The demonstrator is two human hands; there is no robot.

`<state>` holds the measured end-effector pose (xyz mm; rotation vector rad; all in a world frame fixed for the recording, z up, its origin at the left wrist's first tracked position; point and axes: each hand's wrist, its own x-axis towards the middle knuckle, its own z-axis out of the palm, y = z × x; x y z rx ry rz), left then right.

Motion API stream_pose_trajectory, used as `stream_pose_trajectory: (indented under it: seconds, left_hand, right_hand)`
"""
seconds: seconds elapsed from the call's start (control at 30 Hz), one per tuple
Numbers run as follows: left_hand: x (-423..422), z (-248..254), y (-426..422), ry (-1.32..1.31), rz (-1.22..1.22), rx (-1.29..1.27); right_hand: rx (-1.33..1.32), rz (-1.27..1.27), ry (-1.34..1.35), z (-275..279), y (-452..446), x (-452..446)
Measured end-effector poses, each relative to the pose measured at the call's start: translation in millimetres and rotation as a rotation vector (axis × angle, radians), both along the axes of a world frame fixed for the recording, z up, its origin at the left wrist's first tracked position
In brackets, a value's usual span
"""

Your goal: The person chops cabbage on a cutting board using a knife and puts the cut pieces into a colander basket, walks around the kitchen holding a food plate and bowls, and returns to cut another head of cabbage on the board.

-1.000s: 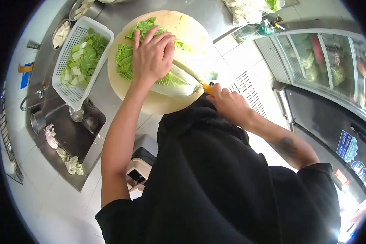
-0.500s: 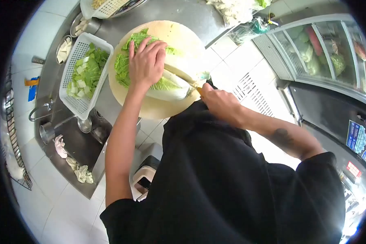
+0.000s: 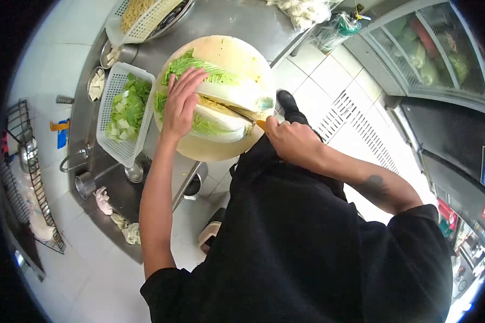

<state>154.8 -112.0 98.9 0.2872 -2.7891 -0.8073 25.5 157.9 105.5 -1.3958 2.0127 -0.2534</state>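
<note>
A napa cabbage (image 3: 226, 91) lies on a round, pale cutting board (image 3: 248, 51), split lengthwise with its yellow inside showing in the gap. My left hand (image 3: 181, 105) holds the leafy end, its fingers laid over the far half and its thumb near the split. My right hand (image 3: 293, 141) is closed around the yellow-orange handle of a knife (image 3: 260, 124) at the stem end. The dark blade reaches into the gap between the halves and is partly hidden there.
Left of the board, a white plastic basket (image 3: 105, 129) holds cut greens. Beyond it stand small metal bowls with white pieces (image 3: 96, 84) and a basket of noodles (image 3: 137, 16). A sink (image 3: 105, 215) is at lower left, a glass-door fridge (image 3: 423, 48) at right.
The split in the cabbage has widened, baring more yellow inside. My left hand has drawn back toward the leafy end. The whole view has shifted somewhat.
</note>
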Motion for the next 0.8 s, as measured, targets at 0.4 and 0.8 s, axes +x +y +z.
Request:
stream_pose_trajectory:
  seconds: [0.4,0.8]
  left_hand:
    - [-4,10,-18,-0.005,-0.113,0.061]
    - [4,0,-17,0.105,-0.058,0.099]
  right_hand:
    - [-0.154,0.107,0.009,26,-23,0]
    - [-0.193,0.199,0.053,28,-63,4]
